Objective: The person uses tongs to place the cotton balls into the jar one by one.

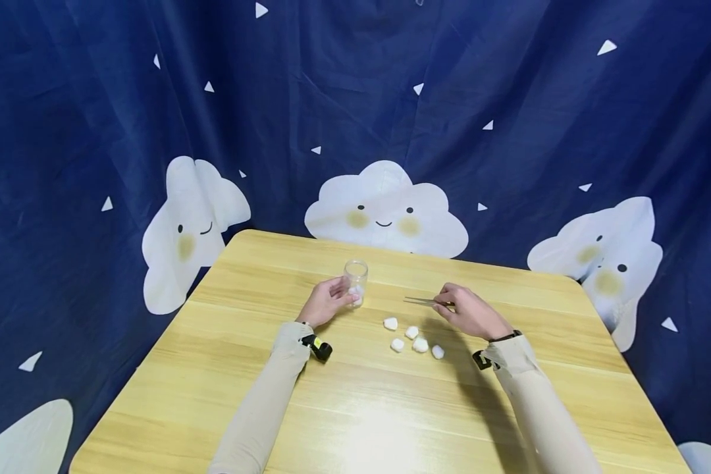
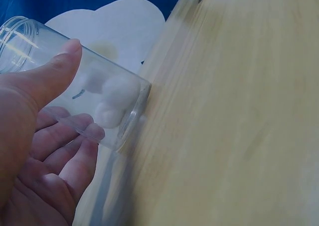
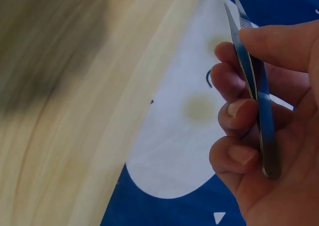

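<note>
My left hand (image 1: 327,301) grips a clear, lidless jar (image 1: 356,271) from its left side, thumb in front and fingers curled behind. Several white cotton balls (image 2: 117,96) lie at the bottom of the jar, seen through its wall in the left wrist view. To the right, my right hand (image 1: 468,311) holds metal tweezers (image 3: 254,81) between thumb and curled fingers. The tweezers point left toward the jar, and their tips stand slightly apart with nothing between them. Several loose cotton balls (image 1: 420,344) lie on the table between the hands, nearer the front.
The wood-grain table (image 1: 213,382) has a rounded far edge. Behind it hangs a dark blue curtain (image 1: 355,85) printed with white clouds and small triangles. A black wrist camera (image 1: 316,347) is strapped at the left wrist, another at the right.
</note>
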